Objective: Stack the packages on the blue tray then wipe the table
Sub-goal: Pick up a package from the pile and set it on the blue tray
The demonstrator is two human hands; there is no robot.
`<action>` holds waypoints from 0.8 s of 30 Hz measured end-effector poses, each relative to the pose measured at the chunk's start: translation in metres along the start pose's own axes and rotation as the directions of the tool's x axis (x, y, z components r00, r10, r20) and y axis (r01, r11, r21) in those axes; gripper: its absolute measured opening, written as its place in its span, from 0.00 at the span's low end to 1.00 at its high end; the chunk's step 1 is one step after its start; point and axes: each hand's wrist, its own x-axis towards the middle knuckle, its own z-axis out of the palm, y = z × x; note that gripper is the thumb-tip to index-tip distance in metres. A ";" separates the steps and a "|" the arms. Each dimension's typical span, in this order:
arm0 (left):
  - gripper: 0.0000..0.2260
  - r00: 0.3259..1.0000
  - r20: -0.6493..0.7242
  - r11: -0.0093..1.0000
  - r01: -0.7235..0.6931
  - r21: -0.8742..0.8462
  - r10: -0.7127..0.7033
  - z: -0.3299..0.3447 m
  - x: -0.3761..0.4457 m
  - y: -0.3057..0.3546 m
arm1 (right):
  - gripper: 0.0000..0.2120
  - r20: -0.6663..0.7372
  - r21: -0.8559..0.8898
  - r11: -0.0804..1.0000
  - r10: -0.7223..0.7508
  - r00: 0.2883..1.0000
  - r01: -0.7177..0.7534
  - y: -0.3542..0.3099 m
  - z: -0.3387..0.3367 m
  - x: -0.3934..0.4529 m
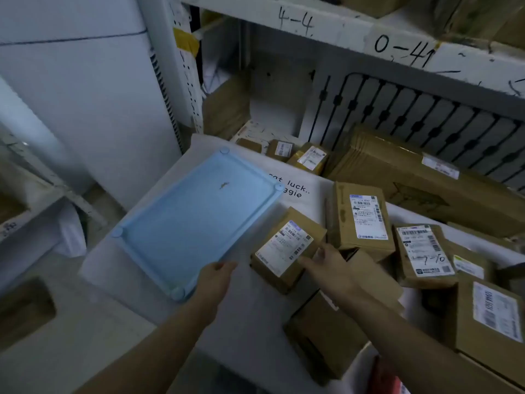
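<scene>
A light blue tray [181, 231] lies flat on the white-covered table [255, 314], with nothing on it but a small brown speck. Just right of it sits a small brown cardboard package [287, 248] with a white shipping label. My left hand [214, 280] hovers at the tray's near right edge, fingers loosely curled and holding nothing. My right hand [332, 265] rests against the right side of that package, fingers spread and touching its label edge. Several more labelled packages, among them a taller box [360, 220] and another box [426, 254], lie to the right.
A large flat carton [412, 177] and small boxes [309, 157] crowd the back of the table. White metal shelving [369, 38] with handwritten numbers hangs overhead. A dark box [324, 336] sits at the near edge under my right forearm. A white wall stands to the left.
</scene>
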 end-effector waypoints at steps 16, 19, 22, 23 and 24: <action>0.16 0.874 0.262 0.130 0.339 -0.932 -0.409 0.014 0.097 0.004 | 0.44 0.427 -0.819 0.322 -0.212 0.879 0.475 -0.027 0.063 0.046; 0.17 0.908 0.155 0.167 0.235 -0.957 -0.388 0.004 0.106 0.000 | 0.36 0.482 -0.840 0.177 -0.190 0.855 0.513 -0.028 0.059 0.055; 0.20 0.923 0.026 0.189 0.105 -0.976 -0.383 -0.015 0.110 0.000 | 0.35 0.511 -0.850 0.086 -0.100 0.853 0.519 -0.018 0.045 0.057; 0.20 0.922 -0.004 0.203 0.081 -0.976 -0.387 -0.023 0.109 0.002 | 0.35 0.514 -0.850 0.088 -0.076 0.854 0.519 -0.013 0.039 0.057; 0.20 0.920 -0.031 0.218 0.060 -0.974 -0.391 -0.031 0.108 0.003 | 0.34 0.517 -0.848 0.093 -0.068 0.853 0.521 -0.009 0.034 0.056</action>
